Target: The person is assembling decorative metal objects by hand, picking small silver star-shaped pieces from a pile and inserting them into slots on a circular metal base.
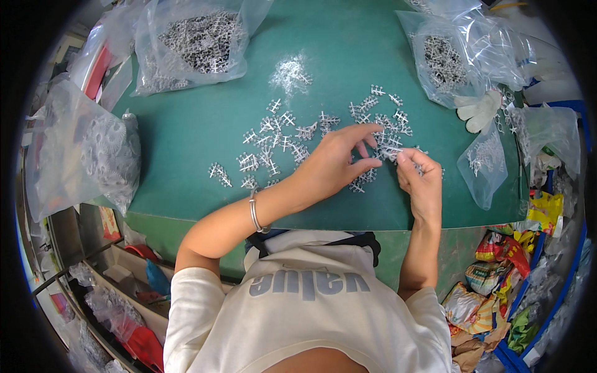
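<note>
Over the green tabletop, my right hand (423,180) pinches a small silvery branched metal part (390,153) between thumb and fingertips. Just left of it, my left hand (345,152) has its thumb and fingers apart, with nothing visible between them. A silver bracelet circles that wrist. More of the branched parts (266,140) are scattered left of my left hand. Another cluster of parts (401,118) lies beyond and beneath my hands, which partly hide it.
A clear bag of grey parts (202,43) stands far left, another bag (443,65) far right. White powder (291,73) lies mid-table. A stuffed bag (112,158) sits at the left edge. A glove (479,112) and small bag (484,165) are at right.
</note>
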`<control>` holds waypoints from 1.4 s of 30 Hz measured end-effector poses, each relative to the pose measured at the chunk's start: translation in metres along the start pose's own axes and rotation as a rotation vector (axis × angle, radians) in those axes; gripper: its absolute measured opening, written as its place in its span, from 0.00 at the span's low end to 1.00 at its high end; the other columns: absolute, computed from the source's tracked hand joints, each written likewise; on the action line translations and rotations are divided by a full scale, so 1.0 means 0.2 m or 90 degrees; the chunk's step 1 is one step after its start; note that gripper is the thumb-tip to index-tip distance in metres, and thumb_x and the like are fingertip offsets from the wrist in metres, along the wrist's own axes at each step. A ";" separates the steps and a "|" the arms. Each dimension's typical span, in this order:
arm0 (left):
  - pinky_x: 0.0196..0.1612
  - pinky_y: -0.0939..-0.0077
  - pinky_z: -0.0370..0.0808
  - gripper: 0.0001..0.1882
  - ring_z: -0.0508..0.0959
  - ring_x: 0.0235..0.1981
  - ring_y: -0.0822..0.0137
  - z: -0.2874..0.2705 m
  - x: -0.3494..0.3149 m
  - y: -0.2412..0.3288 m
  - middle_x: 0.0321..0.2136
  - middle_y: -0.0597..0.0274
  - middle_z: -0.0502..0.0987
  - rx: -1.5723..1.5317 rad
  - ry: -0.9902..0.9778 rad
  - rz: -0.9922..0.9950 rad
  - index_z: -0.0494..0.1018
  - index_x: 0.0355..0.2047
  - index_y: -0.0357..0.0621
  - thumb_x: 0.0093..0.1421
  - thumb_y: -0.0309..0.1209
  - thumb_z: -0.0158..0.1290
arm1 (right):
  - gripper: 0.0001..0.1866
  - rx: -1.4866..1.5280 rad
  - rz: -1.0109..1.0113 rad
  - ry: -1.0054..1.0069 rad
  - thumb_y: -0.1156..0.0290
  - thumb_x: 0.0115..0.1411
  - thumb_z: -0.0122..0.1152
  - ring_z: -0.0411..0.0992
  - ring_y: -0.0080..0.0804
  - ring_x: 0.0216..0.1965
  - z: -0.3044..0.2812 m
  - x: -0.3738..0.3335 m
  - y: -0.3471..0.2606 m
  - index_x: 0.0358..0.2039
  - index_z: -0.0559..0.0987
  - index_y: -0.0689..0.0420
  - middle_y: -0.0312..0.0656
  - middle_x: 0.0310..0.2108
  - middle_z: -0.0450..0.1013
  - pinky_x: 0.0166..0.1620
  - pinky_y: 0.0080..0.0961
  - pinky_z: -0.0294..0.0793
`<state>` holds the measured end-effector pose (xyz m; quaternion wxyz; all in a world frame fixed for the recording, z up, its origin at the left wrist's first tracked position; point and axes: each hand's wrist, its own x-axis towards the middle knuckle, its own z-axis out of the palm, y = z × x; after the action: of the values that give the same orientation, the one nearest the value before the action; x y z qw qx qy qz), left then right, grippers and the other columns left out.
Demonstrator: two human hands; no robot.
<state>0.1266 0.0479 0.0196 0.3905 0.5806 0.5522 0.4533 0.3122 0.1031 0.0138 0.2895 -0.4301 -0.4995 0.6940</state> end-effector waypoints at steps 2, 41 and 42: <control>0.33 0.81 0.72 0.19 0.75 0.29 0.71 0.01 0.01 -0.01 0.34 0.60 0.75 -0.175 -0.072 -0.103 0.69 0.47 0.35 0.55 0.25 0.56 | 0.08 0.048 -0.001 -0.060 0.70 0.61 0.55 0.52 0.10 0.15 0.01 -0.01 0.01 0.32 0.76 0.62 0.26 0.15 0.61 0.18 0.11 0.46; 0.53 0.57 0.62 0.15 0.63 0.55 0.53 0.03 -0.01 -0.09 0.52 0.54 0.66 0.548 -0.128 0.244 0.71 0.42 0.41 0.52 0.23 0.51 | 0.10 -0.625 -0.270 0.053 0.70 0.49 0.65 0.73 0.44 0.25 -0.03 -0.07 -0.03 0.34 0.79 0.56 0.46 0.29 0.75 0.29 0.32 0.72; 0.53 0.58 0.62 0.14 0.64 0.54 0.52 0.00 -0.03 -0.09 0.50 0.54 0.67 0.521 -0.129 0.238 0.71 0.40 0.40 0.52 0.22 0.51 | 0.07 -0.465 -0.327 0.018 0.71 0.49 0.65 0.71 0.32 0.20 -0.04 -0.05 0.00 0.29 0.80 0.59 0.41 0.23 0.75 0.24 0.25 0.69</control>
<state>0.1222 0.0443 0.0021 0.0930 0.8182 0.5303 0.2016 0.3236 0.0985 0.0148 0.2883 -0.3754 -0.7986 0.3717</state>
